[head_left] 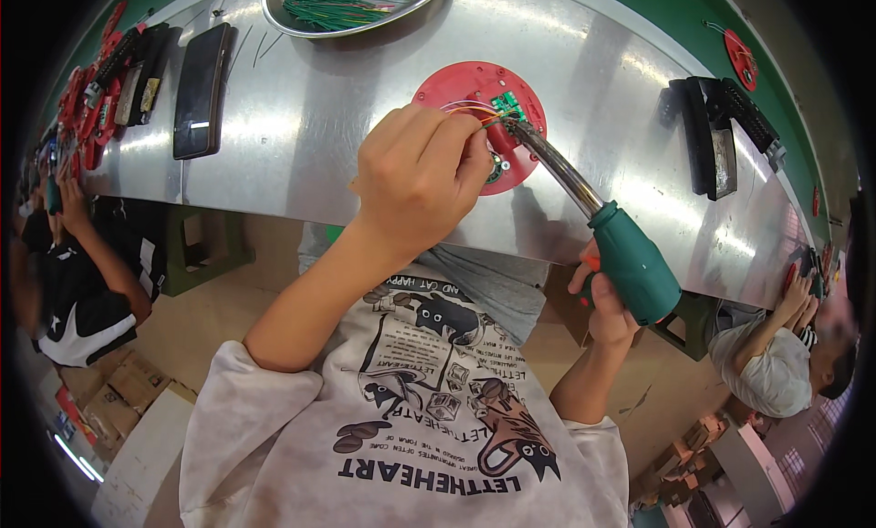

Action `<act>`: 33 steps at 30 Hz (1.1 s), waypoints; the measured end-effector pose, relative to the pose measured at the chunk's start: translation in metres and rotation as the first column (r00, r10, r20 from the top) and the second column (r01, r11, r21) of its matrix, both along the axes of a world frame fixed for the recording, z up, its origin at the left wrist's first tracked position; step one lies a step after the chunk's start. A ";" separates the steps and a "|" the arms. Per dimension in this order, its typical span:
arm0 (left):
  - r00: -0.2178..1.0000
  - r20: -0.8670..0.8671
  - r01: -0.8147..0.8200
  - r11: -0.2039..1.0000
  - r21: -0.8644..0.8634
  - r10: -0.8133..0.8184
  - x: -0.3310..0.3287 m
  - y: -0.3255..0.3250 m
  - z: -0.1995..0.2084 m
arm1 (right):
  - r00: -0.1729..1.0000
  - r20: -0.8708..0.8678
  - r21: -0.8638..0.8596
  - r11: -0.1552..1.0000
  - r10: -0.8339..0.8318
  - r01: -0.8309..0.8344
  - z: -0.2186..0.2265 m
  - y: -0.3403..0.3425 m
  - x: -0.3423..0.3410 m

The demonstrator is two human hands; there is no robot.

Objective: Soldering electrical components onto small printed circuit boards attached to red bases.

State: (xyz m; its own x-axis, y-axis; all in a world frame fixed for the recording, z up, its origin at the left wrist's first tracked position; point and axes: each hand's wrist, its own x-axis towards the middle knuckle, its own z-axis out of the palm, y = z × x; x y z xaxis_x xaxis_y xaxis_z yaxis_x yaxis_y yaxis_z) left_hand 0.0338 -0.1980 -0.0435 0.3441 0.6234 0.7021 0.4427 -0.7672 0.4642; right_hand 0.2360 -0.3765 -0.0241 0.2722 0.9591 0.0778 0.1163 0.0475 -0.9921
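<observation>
A round red plastic base lies on the metal table before me, with a small green circuit board on it. Thin coloured wires run over the base to the board. My left hand is closed, its thumb and forefinger pinching the wires beside the board. In my right hand is a green-handled soldering gun with a red trigger. Its metal barrel slants up and left, and the tip is at the board's lower edge. Whether the tip touches a wire is too small to tell.
A metal bowl of green wires stands at the back. Left are a black phone, a soldering stand and heaped red parts. A second stand sits right. People work at both sides.
</observation>
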 end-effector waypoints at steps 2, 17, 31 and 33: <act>1.000 0.004 -0.003 1.000 -0.004 0.003 0.001 0.000 0.000 | 0.999 -0.042 -0.025 0.999 -0.023 0.022 -0.001 -0.004 -0.001; 1.000 0.019 -0.003 1.000 -0.013 0.004 0.000 0.001 -0.002 | 0.989 -0.065 0.093 0.986 -0.134 0.140 -0.009 -0.003 0.002; 1.000 0.008 0.000 0.998 0.067 0.000 -0.001 0.001 0.001 | 0.996 -0.036 0.100 0.992 -0.078 0.081 -0.008 -0.007 0.000; 0.998 -0.057 0.026 0.996 0.088 -0.021 -0.002 0.000 0.002 | 0.997 -0.021 0.063 0.995 -0.078 0.079 -0.009 -0.009 -0.001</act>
State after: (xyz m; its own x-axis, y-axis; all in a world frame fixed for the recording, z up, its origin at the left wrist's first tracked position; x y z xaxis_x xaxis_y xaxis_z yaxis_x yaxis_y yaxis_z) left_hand 0.0319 -0.1982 -0.0417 0.3987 0.5507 0.7333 0.4473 -0.8148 0.3688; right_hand 0.2345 -0.3853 -0.0327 0.3486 0.9279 0.1324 0.1034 0.1024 -0.9894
